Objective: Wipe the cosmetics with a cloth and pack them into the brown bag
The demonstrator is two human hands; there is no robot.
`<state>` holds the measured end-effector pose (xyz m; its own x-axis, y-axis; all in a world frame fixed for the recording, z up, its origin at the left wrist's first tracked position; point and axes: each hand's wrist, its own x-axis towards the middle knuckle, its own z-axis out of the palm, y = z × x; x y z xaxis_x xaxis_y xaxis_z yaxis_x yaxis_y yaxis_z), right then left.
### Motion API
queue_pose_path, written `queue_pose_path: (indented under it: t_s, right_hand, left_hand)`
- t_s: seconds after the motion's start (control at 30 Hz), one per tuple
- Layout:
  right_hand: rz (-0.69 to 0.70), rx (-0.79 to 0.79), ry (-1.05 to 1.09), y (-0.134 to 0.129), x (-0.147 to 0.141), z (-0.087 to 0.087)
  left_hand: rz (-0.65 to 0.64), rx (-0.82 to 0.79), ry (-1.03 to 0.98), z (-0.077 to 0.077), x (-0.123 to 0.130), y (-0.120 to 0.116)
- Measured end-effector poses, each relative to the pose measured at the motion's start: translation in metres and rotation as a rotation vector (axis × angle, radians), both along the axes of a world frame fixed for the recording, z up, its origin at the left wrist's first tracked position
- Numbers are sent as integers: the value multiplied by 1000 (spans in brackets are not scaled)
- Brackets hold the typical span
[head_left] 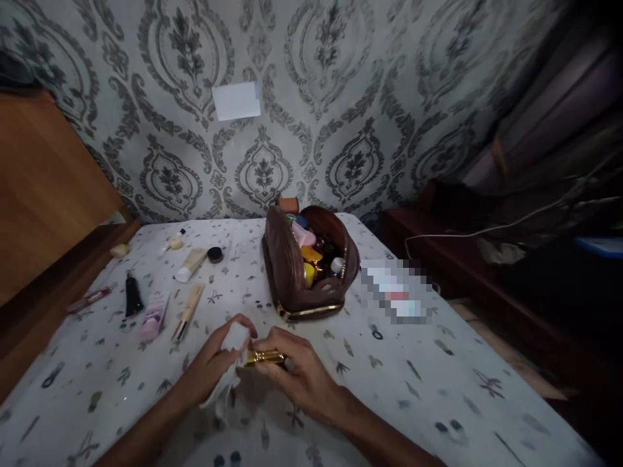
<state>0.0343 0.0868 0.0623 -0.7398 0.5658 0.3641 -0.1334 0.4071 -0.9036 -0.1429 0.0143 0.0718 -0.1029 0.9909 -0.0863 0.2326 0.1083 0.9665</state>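
White tissue or cloth (235, 337) is bunched in my left hand (210, 362), its loose end hanging below the palm. My right hand (305, 371) grips a shiny gold cosmetic tube (265, 357) lying sideways between the two hands. The tube's left end meets the white material; whether that end is capped is hidden. Just beyond my hands stands a brown makeup bag (311, 299), unzipped, with several bottles and containers inside, among them a yellow one (309, 272) and a white cap (337, 264).
On the patterned cloth (389, 389) at left lie a beige tube (189, 311), pink tube (154, 318), black tube (132, 295), cream tube (191, 264) and round black jar (215, 254). A blurred-out item (396, 292) lies right of the bag. The wallpapered wall (311, 130) rises behind.
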Motion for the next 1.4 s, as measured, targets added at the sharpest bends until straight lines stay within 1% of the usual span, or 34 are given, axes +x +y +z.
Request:
queue_pose_path:
  t_s: [0.07, 0.13, 0.2, 0.3, 0.37, 0.4, 0.47, 0.53, 0.6, 0.67, 0.77, 0.8, 0.83, 0.87, 0.93, 0.97, 1.03, 1.1, 1.13, 1.2, 1.27, 1.33, 1.4]
  right_hand:
    - [18, 17, 6, 0, 0, -2]
    - [2, -91, 8, -1, -2, -6]
    - [-4, -305, 34, -3, -6, -12]
    - [53, -658, 99, -9, -16, -21]
    - [89, -789, 122, -13, -21, -25]
    - [97, -810, 126, -15, -24, -26]
    - [96, -793, 144, -16, -26, -25]
    - [68, -739, 167, -16, -25, -23]
    - [38, -686, 173, -16, -22, -19]
    - [18, -633, 142, -16, -19, -16]
    - [-37, -506, 5, -18, -16, -17]
    - [-56, -452, -49, -19, -15, -18]
    - [-65, -395, -94, -19, -15, -20]
    - [-64, -337, -120, -19, -15, -21]
    - [-35, -226, -132, -18, -14, -24]
    - [-16, -180, -130, -17, -13, -26]
    - [31, -112, -127, -14, -11, -26]
    - [65, -61, -128, -12, -8, -25]
    - [73, -36, -120, -11, -8, -24]
    - [84, -3, -79, -10, -7, -21]
    - [86, 14, -12, -12, -7, -17]
    - [64, -4, 36, -13, -7, -15]
    - [2, -53, 41, -15, -6, -15]
  left_hand:
    - [15, -173, -204, -8, 0, 2]
    - [42, -243, -332, -15, 1, 2]
    - [86, -236, -397, -18, 4, 1]
    - [159, -153, -450, -17, 11, -2]
    - [215, -102, -463, -16, 16, -4]
    - [228, -92, -462, -17, 17, -5]
    - [219, -113, -435, -21, 18, -7]
    - [187, -110, -331, -25, 16, -8]
    - [171, -18, -131, -27, 12, -8]
    - [172, 108, 76, -25, 7, -8]
    - [224, 265, 260, -21, 0, -8]
    - [221, 330, 306, -19, -1, -9]
    - [184, 393, 353, -17, -1, -9]
    - [116, 444, 397, -15, -1, -9]
    - [-59, 468, 433, -9, 2, -9]
    - [-134, 436, 411, -5, 3, -9]
    - [-204, 319, 299, 3, 6, -8]
    - [-184, 184, 159, 8, 8, -7]
    - [-138, 123, 100, 8, 8, -7]
    - [-20, -2, 5, 3, 9, -7]
    - [79, -124, -80, -8, 10, -5]
    - [142, -229, -130, -20, 10, -2]
    - [156, -300, -130, -29, 8, 1]
